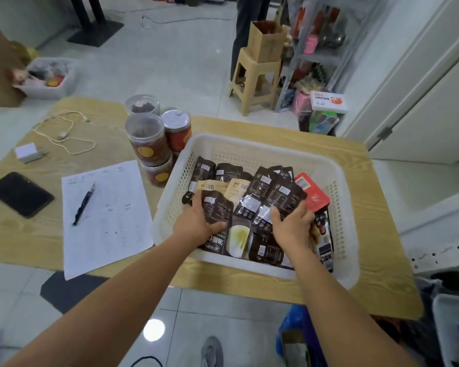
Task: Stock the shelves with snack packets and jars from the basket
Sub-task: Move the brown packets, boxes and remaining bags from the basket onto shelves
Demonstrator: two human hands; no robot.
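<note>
the left hand (196, 221) is down in the basket (249, 140), fingers curled over the top edge of a dark packet (219, 207) and thumb pressed across its front. the right hand (293, 226) grips a bunch of dark packets (272, 197) beside it, fingers wrapped round their right side and thumb on the front. both forearms reach in over the near rim.

more packets lie heaped in the white perforated basket: beige packets (236, 188) behind the left hand, a red packet (314, 197) against the right wall, and others flat on the bottom. the basket sits on a wood-grain table (368, 221).

just left of the basket stand the clear jars (146, 139), stacked, some with red labels. further left on the table lie a printed sheet (109, 221) with a pen (84, 205) on it, a dark phone (20, 194), a white charger (28, 152) and a pale cable (64, 128).

beyond the table, a beige stool (255, 80) carries a cardboard box (266, 41), next to a metal shelf rack (316, 56) holding goods.
</note>
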